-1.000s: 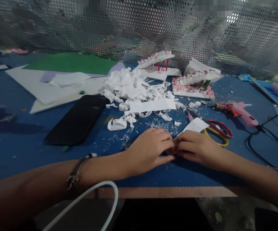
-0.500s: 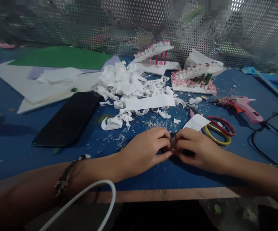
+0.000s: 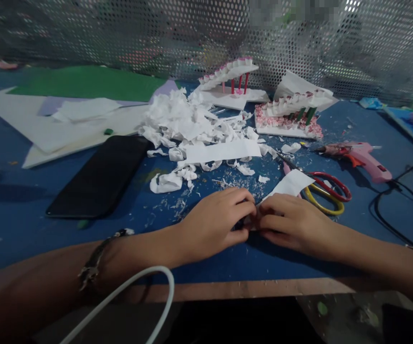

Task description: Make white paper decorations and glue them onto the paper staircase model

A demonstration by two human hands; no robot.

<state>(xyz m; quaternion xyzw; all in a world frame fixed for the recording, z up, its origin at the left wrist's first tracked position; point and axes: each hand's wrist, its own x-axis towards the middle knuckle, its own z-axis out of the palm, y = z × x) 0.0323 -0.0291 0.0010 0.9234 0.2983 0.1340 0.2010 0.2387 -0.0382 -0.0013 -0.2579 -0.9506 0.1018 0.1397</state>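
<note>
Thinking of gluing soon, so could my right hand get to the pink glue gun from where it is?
Probably yes: the pink glue gun lies beyond the right hand, with open blue tabletop on one side, though the scissors partly block the straight path.

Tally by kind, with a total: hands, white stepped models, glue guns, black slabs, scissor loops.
Bare left hand and right hand: 2
Red-posted white model and green-posted white model: 2
Pink plastic glue gun: 1
Flat black slab: 1
Red scissor loop and yellow loop: 2
Total: 8
</note>
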